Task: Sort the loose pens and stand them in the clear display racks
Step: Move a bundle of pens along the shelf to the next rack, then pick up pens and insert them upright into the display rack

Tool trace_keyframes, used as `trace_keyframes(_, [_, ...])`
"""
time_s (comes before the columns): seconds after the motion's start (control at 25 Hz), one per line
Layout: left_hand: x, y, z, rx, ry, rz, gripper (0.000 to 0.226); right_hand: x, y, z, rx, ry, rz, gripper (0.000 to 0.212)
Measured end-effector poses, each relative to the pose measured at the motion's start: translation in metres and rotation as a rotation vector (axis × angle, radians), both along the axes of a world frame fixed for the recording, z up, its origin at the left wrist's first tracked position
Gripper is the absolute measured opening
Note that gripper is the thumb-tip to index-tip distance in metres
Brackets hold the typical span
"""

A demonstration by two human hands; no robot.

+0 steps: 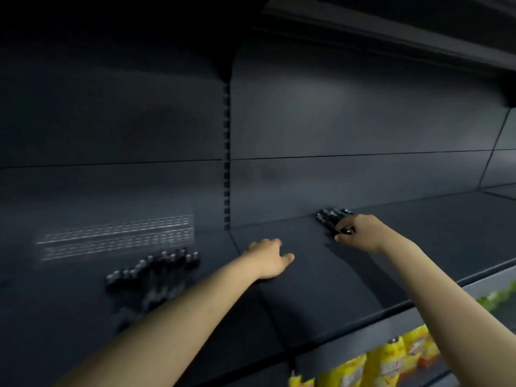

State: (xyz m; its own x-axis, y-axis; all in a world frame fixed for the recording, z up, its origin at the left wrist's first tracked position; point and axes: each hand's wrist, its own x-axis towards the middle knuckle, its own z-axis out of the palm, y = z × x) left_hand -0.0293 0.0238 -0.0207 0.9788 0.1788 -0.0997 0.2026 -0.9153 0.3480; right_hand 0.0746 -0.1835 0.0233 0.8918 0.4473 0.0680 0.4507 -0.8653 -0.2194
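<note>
A dark pen (347, 231) is pinched in the curled grip of the right hand (360, 236) at the small pile (332, 216) by the back of the shelf (307, 289), the left hand (268, 258) is rested slack and empty, and with the clear rack (117, 237) well apart in dim light, a dropped pen or scattered pile is risked.

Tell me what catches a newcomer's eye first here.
The right hand grips a small bunch of pens near the back of the dark shelf, while the left hand rests mid-shelf. At left, a larger heap of dark pens lies before a clear display rack; bright yellow packets show below right.
</note>
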Motion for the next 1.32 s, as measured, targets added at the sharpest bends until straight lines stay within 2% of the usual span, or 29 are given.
trace_keyframes(0.16, [0.091,-0.072,-0.003,-0.075,-0.031,0.15,0.07,0.097,-0.049,-0.019,0.15,0.026,-0.034,0.041])
trace_keyframes(0.36, [0.179,-0.125,-0.007,-0.107,-0.029,0.417,0.088,0.182,-0.062,-0.041,0.25,0.133,0.043,0.051])
trace_keyframes(0.48, [0.21,-0.139,-0.013,-0.044,-0.002,0.473,0.105,0.212,-0.06,-0.059,0.264,0.113,0.007,0.047])
trace_keyframes(0.6, [0.223,-0.146,-0.017,0.003,-0.001,0.506,0.108,0.217,-0.059,-0.069,0.249,0.113,-0.006,0.051])
trace_keyframes(1.0, [0.223,-0.126,-0.012,-0.05,0.028,0.624,0.085,0.204,-0.05,-0.072,0.156,0.058,-0.01,0.087])
trace_keyframes(1.16, [0.224,-0.118,-0.01,-0.06,0.055,0.57,0.074,0.204,-0.049,-0.071,0.137,0.072,-0.001,0.084])
trace_keyframes(1.32, [0.225,-0.114,-0.011,-0.036,0.047,0.52,0.044,0.204,-0.051,-0.073,0.139,0.063,-0.002,0.081])
